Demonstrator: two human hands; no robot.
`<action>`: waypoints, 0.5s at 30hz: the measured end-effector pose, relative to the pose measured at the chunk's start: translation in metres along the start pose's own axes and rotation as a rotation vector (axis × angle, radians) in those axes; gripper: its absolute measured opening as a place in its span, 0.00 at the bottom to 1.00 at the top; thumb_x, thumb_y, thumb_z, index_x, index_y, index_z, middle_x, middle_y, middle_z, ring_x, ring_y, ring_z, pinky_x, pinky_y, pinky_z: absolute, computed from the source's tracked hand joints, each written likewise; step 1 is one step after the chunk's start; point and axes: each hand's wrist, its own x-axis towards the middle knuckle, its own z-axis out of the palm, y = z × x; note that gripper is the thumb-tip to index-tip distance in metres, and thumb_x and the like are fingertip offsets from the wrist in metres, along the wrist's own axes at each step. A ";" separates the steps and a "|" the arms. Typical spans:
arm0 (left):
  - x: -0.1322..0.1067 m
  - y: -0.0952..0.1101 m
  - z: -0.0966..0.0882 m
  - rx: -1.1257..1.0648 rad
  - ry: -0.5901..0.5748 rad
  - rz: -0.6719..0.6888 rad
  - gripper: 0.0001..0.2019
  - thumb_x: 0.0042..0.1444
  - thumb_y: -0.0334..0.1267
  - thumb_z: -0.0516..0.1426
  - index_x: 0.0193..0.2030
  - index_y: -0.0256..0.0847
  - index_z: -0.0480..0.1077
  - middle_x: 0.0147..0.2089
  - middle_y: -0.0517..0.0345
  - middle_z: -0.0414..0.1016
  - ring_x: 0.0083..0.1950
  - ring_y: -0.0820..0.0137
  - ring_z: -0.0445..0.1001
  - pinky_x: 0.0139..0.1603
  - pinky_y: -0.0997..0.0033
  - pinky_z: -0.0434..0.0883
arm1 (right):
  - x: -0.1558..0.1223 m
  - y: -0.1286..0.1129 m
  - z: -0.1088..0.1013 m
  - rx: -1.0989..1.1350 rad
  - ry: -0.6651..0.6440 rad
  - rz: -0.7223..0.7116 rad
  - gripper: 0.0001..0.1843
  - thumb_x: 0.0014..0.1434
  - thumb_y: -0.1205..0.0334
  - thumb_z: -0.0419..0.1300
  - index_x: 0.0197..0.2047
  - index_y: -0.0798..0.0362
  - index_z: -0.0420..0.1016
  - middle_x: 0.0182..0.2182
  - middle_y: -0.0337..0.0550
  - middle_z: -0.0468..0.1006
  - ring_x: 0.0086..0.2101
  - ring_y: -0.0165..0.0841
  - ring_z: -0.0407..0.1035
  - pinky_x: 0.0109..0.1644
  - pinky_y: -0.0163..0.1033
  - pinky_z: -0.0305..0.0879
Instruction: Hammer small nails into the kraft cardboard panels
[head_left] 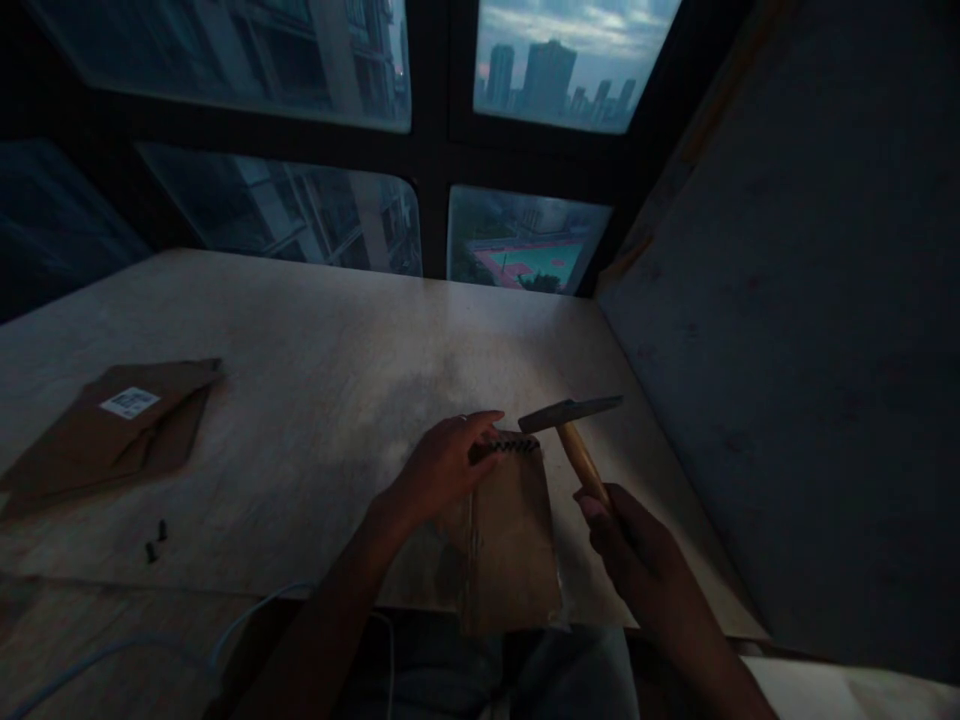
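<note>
Your right hand (637, 550) holds the hammer (577, 450) by its handle. Your left hand (446, 460) curls at the far end of the cardboard (514, 545), by the table's (322, 400) near edge; I can't tell if it pinches anything. A crooked swing could hurt your left hand, so close to the hammer.

Two bare hands are counted: one left hand (448, 457) and one right hand (630, 540). One hammer (581, 460) is gripped in the right hand. One cardboard box (514, 545) is seen at the left hand, and by that hand's fingers what appears, in the dim light, to be one dark zigzag piece (517, 446). Well left of the left hand, two small dark objects (162, 530) and one white label (130, 402) are seen. Beyond both hands, five window panes (562, 70) are counted.
</note>
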 end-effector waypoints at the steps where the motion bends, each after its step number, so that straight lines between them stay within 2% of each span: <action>1: 0.001 0.003 -0.002 0.032 -0.008 0.009 0.24 0.56 0.32 0.62 0.60 0.45 0.67 0.46 0.55 0.80 0.47 0.64 0.77 0.54 0.58 0.72 | -0.002 0.001 0.003 0.033 0.006 0.019 0.25 0.65 0.36 0.49 0.41 0.51 0.69 0.23 0.34 0.64 0.22 0.29 0.58 0.24 0.33 0.53; 4: -0.001 0.008 -0.009 0.096 0.005 0.037 0.25 0.55 0.32 0.62 0.60 0.46 0.67 0.48 0.54 0.79 0.49 0.63 0.77 0.55 0.57 0.72 | -0.010 0.003 0.011 0.123 0.060 0.066 0.26 0.63 0.36 0.50 0.41 0.51 0.71 0.23 0.34 0.63 0.22 0.28 0.56 0.23 0.33 0.50; 7: -0.012 0.007 -0.017 0.130 0.081 0.063 0.25 0.56 0.33 0.62 0.61 0.46 0.66 0.50 0.53 0.78 0.51 0.63 0.76 0.56 0.57 0.72 | -0.018 0.002 0.013 0.188 0.138 0.097 0.26 0.62 0.36 0.53 0.41 0.52 0.72 0.23 0.35 0.64 0.23 0.29 0.56 0.22 0.33 0.49; 12: -0.046 -0.014 -0.034 0.181 0.316 0.011 0.20 0.59 0.38 0.59 0.59 0.45 0.67 0.49 0.52 0.78 0.49 0.64 0.76 0.51 0.59 0.74 | -0.027 -0.001 0.011 0.229 0.233 0.128 0.27 0.60 0.35 0.54 0.41 0.52 0.74 0.23 0.36 0.66 0.24 0.31 0.60 0.24 0.34 0.53; 15: -0.076 -0.036 -0.044 0.253 0.495 -0.146 0.17 0.59 0.41 0.58 0.54 0.43 0.69 0.48 0.51 0.79 0.46 0.63 0.77 0.47 0.60 0.75 | -0.033 -0.001 0.010 0.226 0.234 0.132 0.27 0.60 0.34 0.55 0.41 0.52 0.75 0.22 0.36 0.66 0.25 0.32 0.62 0.26 0.34 0.57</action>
